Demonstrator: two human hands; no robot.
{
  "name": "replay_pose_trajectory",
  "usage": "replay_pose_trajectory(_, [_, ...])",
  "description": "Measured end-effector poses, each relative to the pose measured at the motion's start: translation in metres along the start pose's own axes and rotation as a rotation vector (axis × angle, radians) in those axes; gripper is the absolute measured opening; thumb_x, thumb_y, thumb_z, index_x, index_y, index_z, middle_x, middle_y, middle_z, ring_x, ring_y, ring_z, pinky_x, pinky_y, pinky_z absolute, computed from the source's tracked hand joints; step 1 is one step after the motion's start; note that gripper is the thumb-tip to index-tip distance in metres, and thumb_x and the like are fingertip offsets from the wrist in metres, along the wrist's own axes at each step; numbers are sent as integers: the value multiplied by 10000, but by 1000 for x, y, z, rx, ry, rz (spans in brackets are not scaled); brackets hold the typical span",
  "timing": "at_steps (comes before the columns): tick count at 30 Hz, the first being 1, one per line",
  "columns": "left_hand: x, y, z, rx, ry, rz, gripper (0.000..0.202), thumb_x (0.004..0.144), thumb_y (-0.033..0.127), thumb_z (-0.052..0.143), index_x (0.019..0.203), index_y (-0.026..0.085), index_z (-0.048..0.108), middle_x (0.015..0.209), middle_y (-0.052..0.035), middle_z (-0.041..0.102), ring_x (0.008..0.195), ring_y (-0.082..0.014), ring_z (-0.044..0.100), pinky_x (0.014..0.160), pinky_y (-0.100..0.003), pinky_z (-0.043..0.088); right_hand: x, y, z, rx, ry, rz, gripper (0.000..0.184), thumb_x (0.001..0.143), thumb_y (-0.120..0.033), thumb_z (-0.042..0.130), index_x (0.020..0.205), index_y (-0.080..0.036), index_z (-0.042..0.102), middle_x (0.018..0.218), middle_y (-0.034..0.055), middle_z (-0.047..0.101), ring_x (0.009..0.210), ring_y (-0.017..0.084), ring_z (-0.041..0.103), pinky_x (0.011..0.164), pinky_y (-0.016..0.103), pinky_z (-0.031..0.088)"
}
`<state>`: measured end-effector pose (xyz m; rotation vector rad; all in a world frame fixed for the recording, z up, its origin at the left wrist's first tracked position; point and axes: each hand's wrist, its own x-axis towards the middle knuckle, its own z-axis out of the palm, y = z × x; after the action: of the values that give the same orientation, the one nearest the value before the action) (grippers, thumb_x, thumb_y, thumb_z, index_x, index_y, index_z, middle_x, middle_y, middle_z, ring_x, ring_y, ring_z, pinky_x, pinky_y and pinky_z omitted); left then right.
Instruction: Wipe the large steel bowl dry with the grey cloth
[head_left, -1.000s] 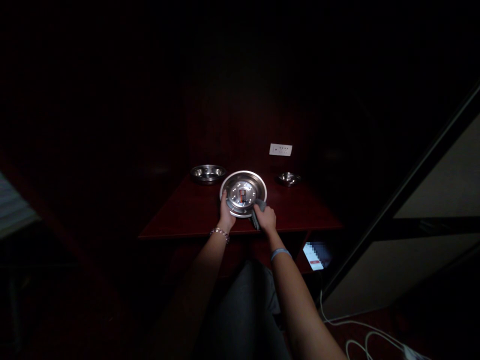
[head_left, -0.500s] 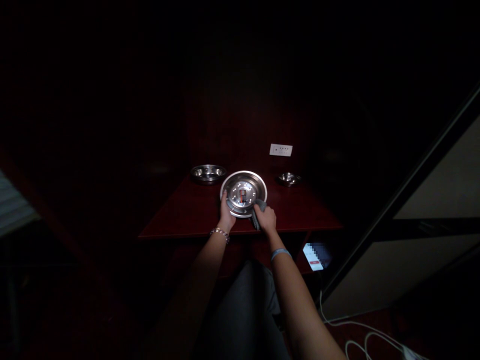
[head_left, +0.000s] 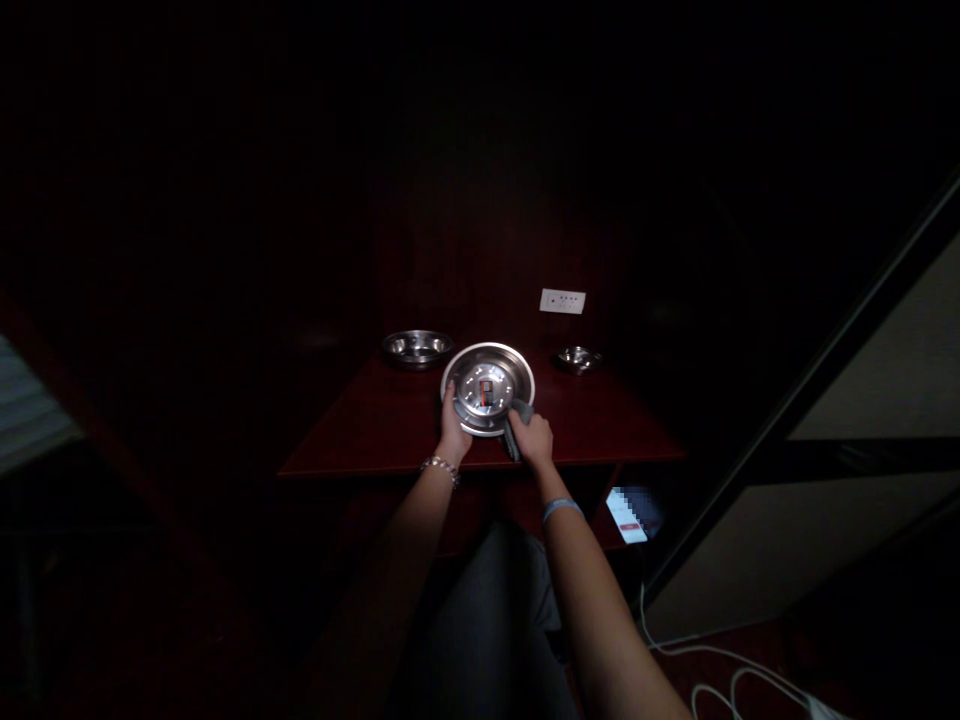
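Basin (head_left: 493,374): held in both hands over middle of table (head_left: 360,430), tilted w/ sticker (head_left: 486,393) facing near side; couldn't tell if touching table. L to R: saw big bowl (head_left: 417,350) at back L. Gripped basin's L side w/ left hand (head_left: 453,430), w/ thumb on near face & other fingers mostly hidden. Pinched gray cloth (head_left: 523,410) in right hand (head_left: 534,440) against lower R rim; couldn't tell if folded round both sides. Looked like wiping; seemed best done w/ firm hold at L, cloth flat to metal, light even pressure along rim, turning basin w/ left rather than overreaching w/ right. Needed, prob., cloth spread more past fingertips for max contact. Saw small bowl (head_left: 577,360) at back R, well apart from right hand, so prob. had enough elbow room.
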<state>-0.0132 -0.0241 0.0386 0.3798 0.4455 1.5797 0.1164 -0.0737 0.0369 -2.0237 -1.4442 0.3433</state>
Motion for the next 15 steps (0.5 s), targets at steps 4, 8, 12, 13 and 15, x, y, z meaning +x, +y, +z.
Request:
replay_pose_trajectory(4, [0,0,0,-2,-12,-2,370,956,409,498,1178,159,657,1299,-110,659,1235,-228,601,1067,-370,478,0,1,1,-13,4,-10,621,955,-598,403,1118,-103,741,1118,210,735,1075,274,701,889,283,511])
replay_pose_trajectory(8, [-2,1,1,-8,-14,-3,368,951,406,507,1182,163,658,1279,-116,669,1233,-236,602,1065,-381,483,0,1,1,-6,-2,-26,612,960,-591,391,1116,-114,742,1129,203,733,1078,281,700,894,295,510])
replay_pose_trajectory(12, [0,0,0,-15,-16,10,357,949,405,511,1168,171,668,1231,-104,695,1220,-237,611,1068,-387,482,0,1,2,-10,3,-15,614,961,-588,393,1110,-105,742,1131,209,730,1087,282,696,899,296,508])
replay_pose_trajectory(13, [1,-1,0,-15,-21,16,354,950,405,509,1156,167,673,1224,-102,699,1211,-235,616,1069,-382,481,1,1,2,-9,1,-13,616,960,-590,394,1110,-104,741,1131,210,730,1088,281,695,900,295,508])
replay_pose_trajectory(15, [3,-1,-1,-11,-26,18,350,953,406,502,1134,164,679,1208,-90,708,1191,-229,629,1069,-377,478,1,1,2,-6,-3,-14,618,960,-592,394,1111,-104,740,1132,209,730,1088,281,695,898,296,509])
